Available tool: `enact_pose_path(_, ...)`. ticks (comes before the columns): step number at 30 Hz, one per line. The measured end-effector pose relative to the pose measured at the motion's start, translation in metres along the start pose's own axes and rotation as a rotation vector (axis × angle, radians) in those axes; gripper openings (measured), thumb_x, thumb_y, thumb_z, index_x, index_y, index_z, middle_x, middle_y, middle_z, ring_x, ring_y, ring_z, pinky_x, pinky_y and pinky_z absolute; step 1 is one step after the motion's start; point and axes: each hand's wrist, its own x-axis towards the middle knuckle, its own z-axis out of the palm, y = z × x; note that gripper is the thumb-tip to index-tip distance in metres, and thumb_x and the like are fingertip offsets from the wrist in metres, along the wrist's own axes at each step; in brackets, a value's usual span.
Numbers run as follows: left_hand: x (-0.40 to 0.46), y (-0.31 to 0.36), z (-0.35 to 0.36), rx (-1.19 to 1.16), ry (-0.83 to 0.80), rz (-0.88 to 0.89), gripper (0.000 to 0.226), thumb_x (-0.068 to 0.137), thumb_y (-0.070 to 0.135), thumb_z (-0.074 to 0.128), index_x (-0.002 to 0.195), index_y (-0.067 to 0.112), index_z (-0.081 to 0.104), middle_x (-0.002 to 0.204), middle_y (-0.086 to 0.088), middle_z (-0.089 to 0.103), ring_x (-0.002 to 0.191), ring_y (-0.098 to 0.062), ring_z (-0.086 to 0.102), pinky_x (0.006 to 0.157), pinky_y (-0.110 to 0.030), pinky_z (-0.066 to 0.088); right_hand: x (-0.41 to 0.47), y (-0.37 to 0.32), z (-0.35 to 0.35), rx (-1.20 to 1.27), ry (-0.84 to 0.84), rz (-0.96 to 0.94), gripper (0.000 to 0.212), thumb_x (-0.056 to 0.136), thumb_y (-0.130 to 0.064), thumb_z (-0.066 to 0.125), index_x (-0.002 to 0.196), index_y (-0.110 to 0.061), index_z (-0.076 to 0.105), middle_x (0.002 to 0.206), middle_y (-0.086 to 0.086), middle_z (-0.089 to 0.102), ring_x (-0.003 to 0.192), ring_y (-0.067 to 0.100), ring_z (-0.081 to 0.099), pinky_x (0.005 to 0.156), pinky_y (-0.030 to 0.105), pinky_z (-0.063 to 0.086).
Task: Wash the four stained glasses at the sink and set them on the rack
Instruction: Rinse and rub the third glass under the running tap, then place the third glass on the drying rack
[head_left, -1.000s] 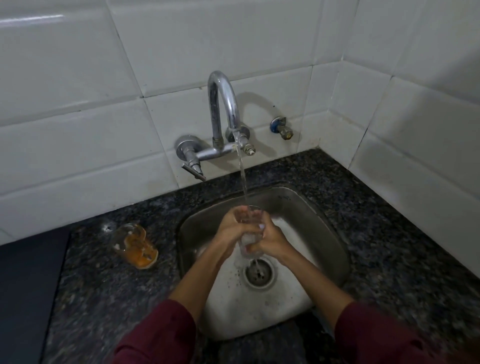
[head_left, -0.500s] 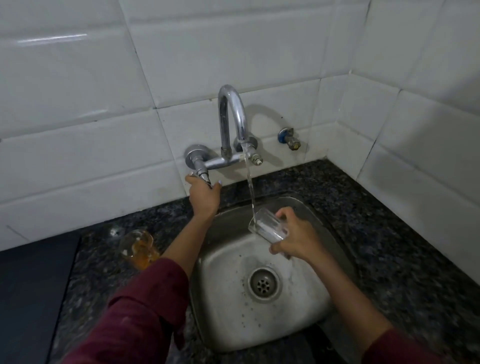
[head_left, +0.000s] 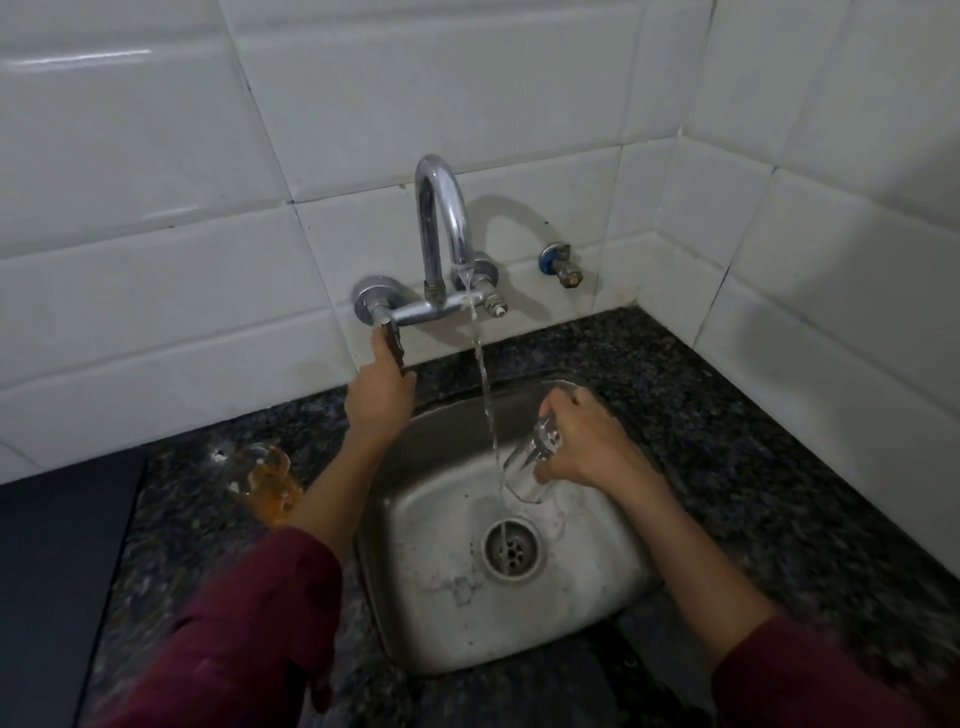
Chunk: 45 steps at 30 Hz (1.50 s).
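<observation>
My right hand (head_left: 587, 441) grips a clear glass (head_left: 532, 467) over the steel sink (head_left: 597, 597), tilted with its mouth down and to the left, right beside the water stream. My left hand (head_left: 379, 392) holds the tap lever (head_left: 393, 343) of the chrome wall tap (head_left: 441, 228). A thin stream of water falls from the spout to the drain (head_left: 511, 548). An orange-stained glass (head_left: 265, 475) lies on the dark granite counter left of the sink, partly behind my left forearm. No rack is in view.
White tiled walls meet in a corner at the back right. A small blue-capped valve (head_left: 563, 265) sticks out of the wall right of the tap. A dark flat surface (head_left: 57, 571) borders the counter (head_left: 753, 467) at far left.
Both hands were on the glass under the stream. My left hand then left it and went up to the tap lever, while my right hand tipped the glass mouth-down, right of the stream.
</observation>
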Motion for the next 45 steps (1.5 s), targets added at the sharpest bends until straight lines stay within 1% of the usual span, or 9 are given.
enact_pose_path(3, -0.037, -0.003, -0.005, 0.208, -0.347, 0.052, 0.038, 0.085, 0.034, 0.066, 0.111, 0.008, 0.059, 0.113, -0.015, 0.064, 0.099, -0.031, 0.061, 0.082, -0.036, 0.051, -0.009, -0.004, -0.004, 0.035, -0.052, -0.036, 0.071, 0.056, -0.028, 0.085, 0.117, -0.029, 0.049, 0.12, 0.003, 0.042, 0.107, 0.024, 0.052, 0.085, 0.033, 0.047)
enact_pose_path(7, -0.092, 0.0, 0.008, 0.038, -0.655, 0.248, 0.08, 0.069, 0.045, 0.08, 0.136, 0.014, 0.05, 0.134, -0.006, 0.058, 0.12, -0.02, 0.055, 0.096, -0.027, 0.043, -0.02, -0.015, -0.003, 0.124, -0.067, -0.08, 0.092, 0.055, -0.025, 0.087, 0.131, -0.026, 0.036, 0.13, 0.004, 0.052, 0.113, 0.022, 0.053, 0.087, 0.032, 0.046)
enact_pose_path(14, -0.121, -0.01, 0.028, -0.422, -0.381, 0.182, 0.072, 0.059, 0.034, 0.088, 0.123, 0.019, 0.058, 0.113, 0.005, 0.068, 0.103, -0.011, 0.063, 0.085, -0.026, 0.05, -0.029, -0.032, 0.037, 0.585, 0.074, -0.107, 0.093, 0.053, -0.021, 0.089, 0.132, -0.024, 0.039, 0.125, -0.003, 0.052, 0.109, 0.012, 0.055, 0.081, 0.015, 0.045)
enact_pose_path(17, -0.127, -0.021, 0.029, -0.524, -0.295, 0.104, 0.072, 0.054, 0.035, 0.083, 0.119, 0.016, 0.06, 0.11, 0.003, 0.069, 0.099, -0.012, 0.065, 0.085, -0.031, 0.053, -0.031, -0.04, 0.066, 0.835, 0.028, 0.017, 0.082, 0.059, -0.026, 0.086, 0.13, -0.027, 0.044, 0.122, -0.006, 0.058, 0.11, 0.013, 0.058, 0.087, 0.026, 0.052)
enact_pose_path(22, -0.125, -0.047, 0.017, -0.556, -0.301, 0.074, 0.073, 0.066, 0.028, 0.085, 0.128, 0.013, 0.05, 0.124, 0.0, 0.062, 0.11, -0.011, 0.058, 0.086, -0.021, 0.045, -0.022, -0.075, 0.08, 0.758, 0.06, 0.049, 0.056, 0.062, -0.025, 0.084, 0.113, -0.021, 0.059, 0.099, -0.003, 0.069, 0.082, 0.01, 0.066, 0.061, 0.018, 0.052)
enact_pose_path(28, -0.117, -0.134, -0.066, -0.702, -0.06, -0.02, 0.061, 0.076, 0.009, 0.078, 0.13, 0.006, 0.05, 0.117, -0.003, 0.06, 0.097, 0.003, 0.061, 0.08, -0.007, 0.047, -0.006, -0.184, 0.067, 0.584, 0.26, -0.153, 0.059, 0.057, -0.025, 0.087, 0.109, -0.015, 0.062, 0.099, 0.007, 0.071, 0.091, 0.02, 0.065, 0.079, 0.024, 0.046)
enact_pose_path(35, -0.155, -0.322, -0.156, -0.369, 0.181, -0.331, 0.047, 0.09, 0.028, 0.062, 0.133, 0.011, 0.052, 0.134, -0.006, 0.057, 0.121, -0.021, 0.055, 0.094, -0.028, 0.045, 0.001, -0.388, 0.133, 0.644, -0.039, -0.458, 0.064, 0.058, -0.028, 0.086, 0.114, -0.018, 0.058, 0.098, -0.003, 0.065, 0.088, 0.012, 0.06, 0.074, 0.019, 0.042)
enact_pose_path(41, -0.209, -0.45, -0.163, 0.013, 0.04, -0.73, 0.078, 0.091, 0.053, 0.049, 0.149, 0.006, 0.023, 0.157, -0.02, 0.02, 0.146, -0.037, 0.011, 0.117, -0.048, 0.017, -0.003, -0.526, 0.257, 0.738, -0.347, -0.524, 0.064, 0.057, -0.027, 0.087, 0.114, -0.018, 0.058, 0.107, -0.001, 0.065, 0.099, 0.016, 0.062, 0.087, 0.029, 0.05)
enact_pose_path(45, -0.222, -0.486, -0.157, 0.158, -0.014, -0.711, 0.08, 0.095, 0.056, 0.035, 0.152, 0.007, 0.009, 0.161, -0.016, 0.002, 0.148, -0.036, -0.005, 0.12, -0.045, 0.004, 0.002, -0.577, 0.313, 0.709, -0.42, -0.558, 0.076, 0.058, -0.028, 0.087, 0.124, -0.019, 0.051, 0.118, 0.001, 0.063, 0.104, 0.017, 0.059, 0.091, 0.029, 0.048)
